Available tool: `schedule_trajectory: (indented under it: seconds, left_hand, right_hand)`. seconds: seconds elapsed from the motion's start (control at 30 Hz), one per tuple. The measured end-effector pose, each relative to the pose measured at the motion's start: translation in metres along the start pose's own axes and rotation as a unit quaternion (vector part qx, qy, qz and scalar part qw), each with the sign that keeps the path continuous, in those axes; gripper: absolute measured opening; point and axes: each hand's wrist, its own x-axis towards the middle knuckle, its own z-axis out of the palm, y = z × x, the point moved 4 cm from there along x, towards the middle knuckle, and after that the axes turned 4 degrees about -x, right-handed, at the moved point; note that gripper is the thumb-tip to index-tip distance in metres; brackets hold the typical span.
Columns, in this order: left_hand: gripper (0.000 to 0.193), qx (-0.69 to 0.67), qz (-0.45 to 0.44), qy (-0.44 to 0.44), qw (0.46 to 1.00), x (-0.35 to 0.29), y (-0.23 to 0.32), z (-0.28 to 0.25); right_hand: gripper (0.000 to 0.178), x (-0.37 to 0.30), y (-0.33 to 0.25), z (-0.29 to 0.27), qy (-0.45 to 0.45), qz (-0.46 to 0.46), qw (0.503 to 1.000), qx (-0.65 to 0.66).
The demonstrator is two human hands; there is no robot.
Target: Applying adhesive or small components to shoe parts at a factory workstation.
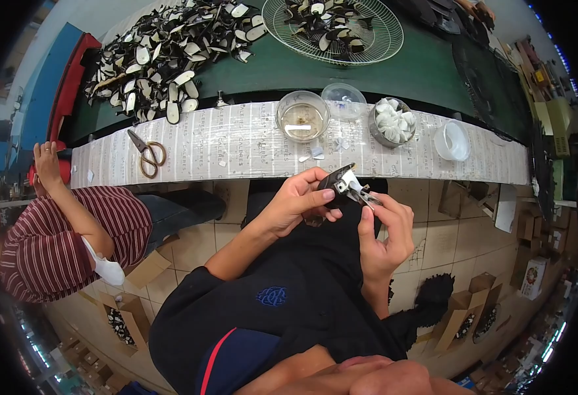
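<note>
My left hand (295,202) is closed around a black shoe piece (336,179) with a pale lining. It holds the piece just off the table's near edge. My right hand (388,232) meets it from the right. Its thumb and fingertips pinch a small, shiny dark thing (367,196) against the piece's white end; its kind is too small to tell. Beyond the hands on the table stand a clear bowl (302,117) with some liquid, a round tin of white pieces (392,122) and a translucent cup (453,140).
Scissors (147,154) lie to the left on the patterned table covering (236,142). A large heap of black shoe pieces (170,62) is at the back left, and a wire basket (389,39) holds more. A co-worker in a striped shirt (78,240) sits at left. Cardboard boxes (463,316) stand on the floor.
</note>
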Motion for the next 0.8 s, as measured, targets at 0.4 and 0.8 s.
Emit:
schedule_trajectory:
  seconds: [0.4, 0.8]
  left_hand:
    - [0.026, 0.066, -0.004, -0.003, 0.998, 0.010, 0.000, -0.002]
    - [0.026, 0.201, 0.037, 0.026, 0.978, 0.049, 0.017, -0.008]
  right_hand:
    - [0.014, 0.013, 0.013, 0.003, -0.059, 0.007, 0.997, 0.041]
    - [0.004, 0.013, 0.046, -0.021, -0.010, 0.236, 0.906, 0.352]
